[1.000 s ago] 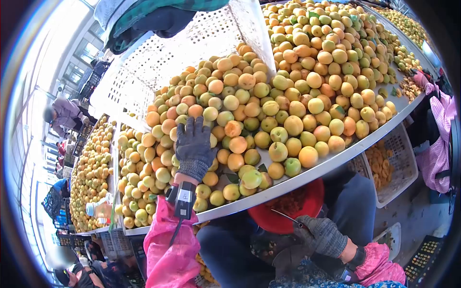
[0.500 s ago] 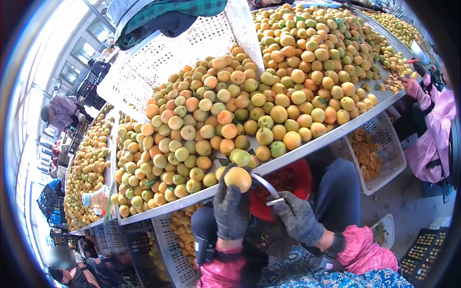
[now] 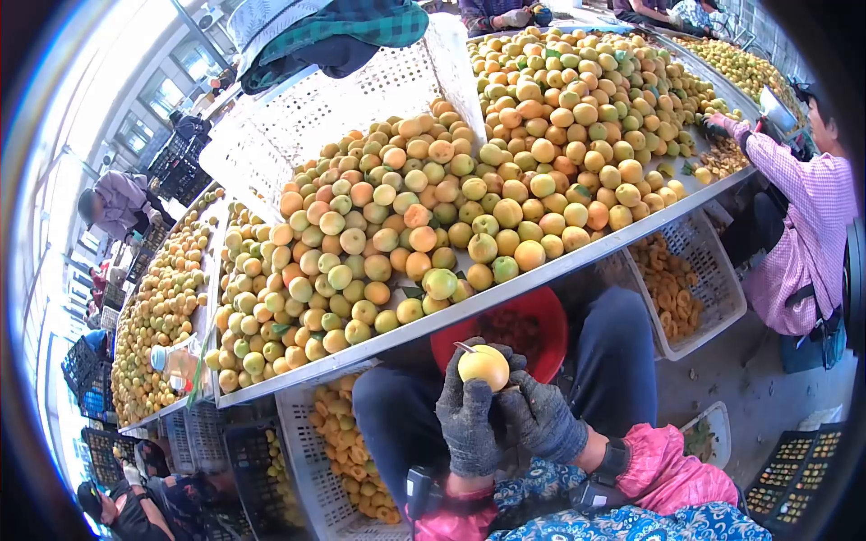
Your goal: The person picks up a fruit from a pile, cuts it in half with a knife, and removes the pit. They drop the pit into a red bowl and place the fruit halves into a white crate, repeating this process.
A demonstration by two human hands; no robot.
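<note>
A yellow apricot (image 3: 484, 367) sits in the fingers of my left hand (image 3: 467, 431), which wears a dark, stained knit glove. My right hand (image 3: 545, 417), gloved likewise, is closed right beside the fruit. It grips a curved knife, of which a thin metal end (image 3: 465, 347) shows at the apricot's upper left; the handle is hidden in the glove. Just beyond my hands, between my knees, is a red basin (image 3: 557, 338) with dark reddish bits inside. A large heap of apricots (image 3: 397, 189) lies on the metal-edged table in front of me.
A white perforated crate (image 3: 262, 144) lies tipped on the table, clothes on top. Crates of apricot halves stand below, at left (image 3: 298, 451) and right (image 3: 735, 307). A co-worker in pink checks (image 3: 798, 189) reaches over the table at right. A plastic bottle (image 3: 180, 362) stands left.
My right hand has moved left and brought the knife against the apricot. Both hands are now close together and nearer my body. The co-worker at right has come further into view.
</note>
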